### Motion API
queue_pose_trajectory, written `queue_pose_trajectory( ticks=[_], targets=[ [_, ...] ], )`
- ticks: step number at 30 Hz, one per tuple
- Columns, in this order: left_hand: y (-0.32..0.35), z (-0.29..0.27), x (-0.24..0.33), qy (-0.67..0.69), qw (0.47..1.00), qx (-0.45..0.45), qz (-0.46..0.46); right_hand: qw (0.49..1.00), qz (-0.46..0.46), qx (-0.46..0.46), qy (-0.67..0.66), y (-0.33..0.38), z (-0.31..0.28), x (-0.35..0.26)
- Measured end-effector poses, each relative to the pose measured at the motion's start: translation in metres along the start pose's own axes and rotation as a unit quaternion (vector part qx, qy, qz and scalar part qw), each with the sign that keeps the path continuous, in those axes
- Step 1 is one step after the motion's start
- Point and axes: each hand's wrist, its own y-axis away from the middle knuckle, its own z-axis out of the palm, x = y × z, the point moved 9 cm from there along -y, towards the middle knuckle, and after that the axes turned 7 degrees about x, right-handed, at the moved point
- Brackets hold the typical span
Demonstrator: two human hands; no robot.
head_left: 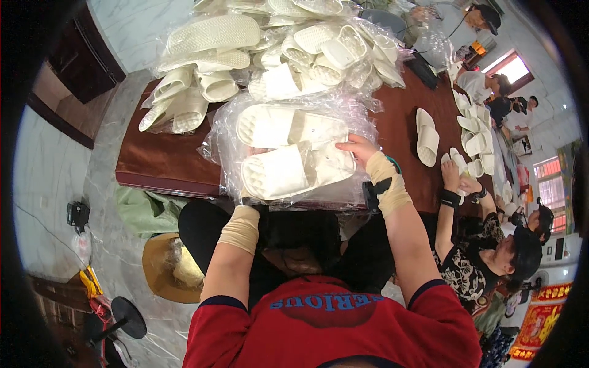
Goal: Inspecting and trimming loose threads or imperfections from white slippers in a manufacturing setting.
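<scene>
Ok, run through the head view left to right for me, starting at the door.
Door → green cloth → held slippers → loose slipper → co-worker's hand → co-worker's cap.

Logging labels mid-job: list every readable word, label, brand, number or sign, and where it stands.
Red shirt: large blue lettering across it, not transcribed.
Red-and-gold hanging: characters too small and skewed to read.
Bagged slippers: no print I can make out.

Two cream slippers (279, 170) lie side by side in a clear bag (227, 135).
</scene>
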Motion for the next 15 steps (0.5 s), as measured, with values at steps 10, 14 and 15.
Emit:
queue_pose_trajectory(
  ticks=[10,14,15],
  targets=[
    [-0.005,0.020,-0.003,-0.094,0.995,0.008,0.025,0.983,-0.071,0.012,-0.169,0.015,-0.023,0.016],
    [-0.022,0.035,-0.017,0.295,0.950,-0.058,-0.089,0.985,-0.091,0.100,-0.104,-0.002,-0.068,0.049],
    [-0.026,0.040,-0.025,0.598,0.776,-0.044,-0.196,0.984,-0.060,0.144,-0.086,-0.008,-0.081,0.064]
  ],
)
